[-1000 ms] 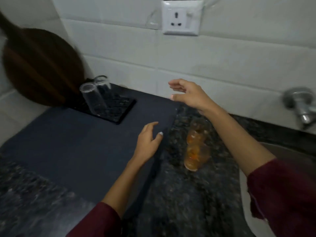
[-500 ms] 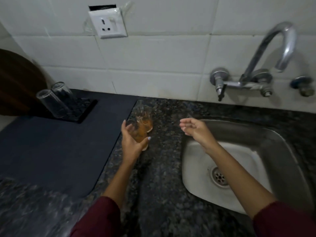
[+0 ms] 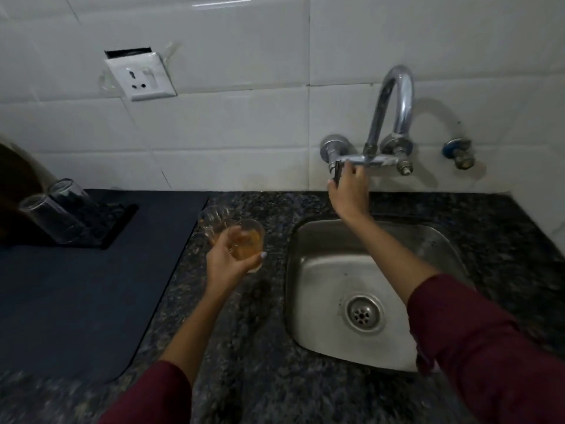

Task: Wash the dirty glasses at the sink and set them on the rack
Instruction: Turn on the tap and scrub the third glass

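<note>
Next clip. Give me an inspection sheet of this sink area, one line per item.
Surface: dark speckled granite counter, a dark mat at left.
Job's things: amber-stained clear glass held; another stained glass behind it; two clear glasses upturned on black rack; steel sink with no water seen.
Clutter: nothing seen.
Hands: left hand grips the held glass; right hand on the chrome tap handle.
Cables: nothing seen.
Surroundings: white tiles, wall socket.

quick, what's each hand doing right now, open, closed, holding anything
Left hand: closed round a dirty glass with orange residue.
Right hand: fingers curled on the tap handle.
</note>
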`<state>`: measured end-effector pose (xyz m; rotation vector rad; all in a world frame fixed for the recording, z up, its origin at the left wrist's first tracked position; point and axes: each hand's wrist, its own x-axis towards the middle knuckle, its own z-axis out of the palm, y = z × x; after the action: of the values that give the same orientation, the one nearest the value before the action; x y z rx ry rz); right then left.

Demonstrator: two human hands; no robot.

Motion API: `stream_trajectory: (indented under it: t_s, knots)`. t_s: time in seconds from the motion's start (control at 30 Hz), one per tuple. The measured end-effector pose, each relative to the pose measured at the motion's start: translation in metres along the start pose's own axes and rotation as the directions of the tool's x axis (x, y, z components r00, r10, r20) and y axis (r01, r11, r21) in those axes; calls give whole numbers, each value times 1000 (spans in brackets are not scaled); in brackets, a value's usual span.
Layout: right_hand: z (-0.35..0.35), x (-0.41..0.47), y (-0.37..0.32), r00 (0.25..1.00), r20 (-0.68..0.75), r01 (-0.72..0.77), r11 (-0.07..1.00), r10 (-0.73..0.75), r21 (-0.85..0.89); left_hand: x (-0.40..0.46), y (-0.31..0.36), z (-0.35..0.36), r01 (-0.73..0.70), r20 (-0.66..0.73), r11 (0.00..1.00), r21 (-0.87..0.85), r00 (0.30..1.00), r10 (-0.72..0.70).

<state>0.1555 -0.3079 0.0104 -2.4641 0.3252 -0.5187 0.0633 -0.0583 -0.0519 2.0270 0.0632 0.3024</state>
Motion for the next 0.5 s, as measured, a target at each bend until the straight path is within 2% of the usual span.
stream_trajectory:
  t_s: [0.17,0.33,0.5]
  knots:
    - [0,21,-7,999,-25,31,996,-33,-85,16,32,39,-37,122,997,-74,991,46]
    - [6,27,-5,998,-42,-49,998,47,-33,20,46,68,-18,207,996,-85,978,36]
    - [5,27,-4,994,-16,100,967,-107,-233,25,43,84,-24,254,996,-91,966,46]
